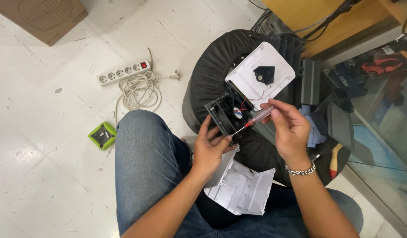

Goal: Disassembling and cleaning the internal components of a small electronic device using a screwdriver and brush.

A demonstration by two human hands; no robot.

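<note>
1. Gripping tight, the left hand point(211, 147) holds a small black fan frame point(223, 115) by its lower corner.
2. Its fingers point(204, 128) curl around the near edge of the frame.
3. The right hand point(291, 128) pinches a screwdriver point(254, 120) with a clear and red handle.
4. The thin metal tip points down and left, close to the frame near the left thumb.
5. The fan frame sits tilted on a round black cushion point(208, 75).
6. Red and black wires point(256, 97) run from the fan up to a white plastic cover point(274, 55).
7. That white cover lies on the cushion just behind the fan, with a black part on it.
8. Another white plastic cover point(241, 189) rests on the person's lap, below the left hand.
9. The right wrist has a silver chain bracelet point(300, 170).
10. On the white floor point(44, 185) lie a white power strip point(124, 72) with a coiled cord and a small green box point(102, 135).
11. A brown cardboard box point(44, 17) is in the far corner.
</note>
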